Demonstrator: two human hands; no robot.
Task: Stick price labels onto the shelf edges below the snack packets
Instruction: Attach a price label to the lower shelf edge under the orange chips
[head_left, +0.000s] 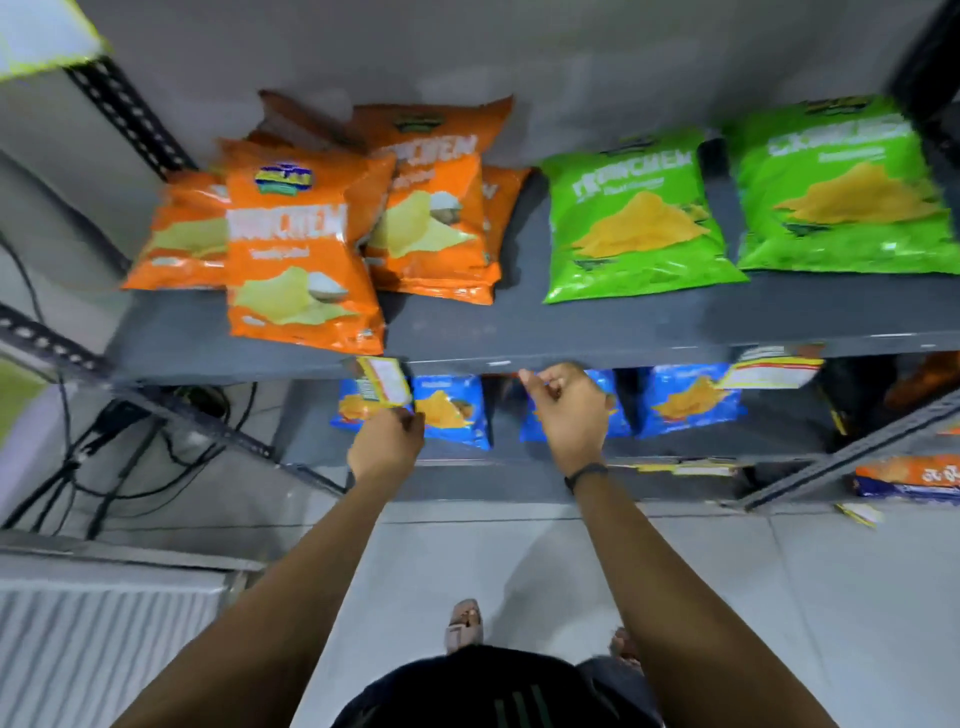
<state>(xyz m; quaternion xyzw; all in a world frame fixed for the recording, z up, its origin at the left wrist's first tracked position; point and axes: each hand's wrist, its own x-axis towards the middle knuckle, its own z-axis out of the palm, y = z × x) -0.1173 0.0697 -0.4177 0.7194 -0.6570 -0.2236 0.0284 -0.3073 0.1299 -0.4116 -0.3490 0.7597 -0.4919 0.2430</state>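
Several orange snack packets (306, 260) lie on the grey shelf (597, 332), with two green packets (634, 223) to their right. My left hand (387, 447) pinches the lower edge of a yellow-and-white price label (385, 379) that sits against the shelf's front edge below the orange packets. My right hand (569, 410), fingers curled with the index finger out, is at the same edge (467, 364) a little to the right; I see nothing in it. Another price label (769, 371) hangs on the edge below the green packets.
Blue snack packets (452, 410) stand on the lower shelf (675, 447), which carries labels (691, 468) on its front edge. Black slotted uprights (124, 119) frame the rack. Cables (104, 457) lie on the floor at left. My feet (465, 623) stand on grey tiles.
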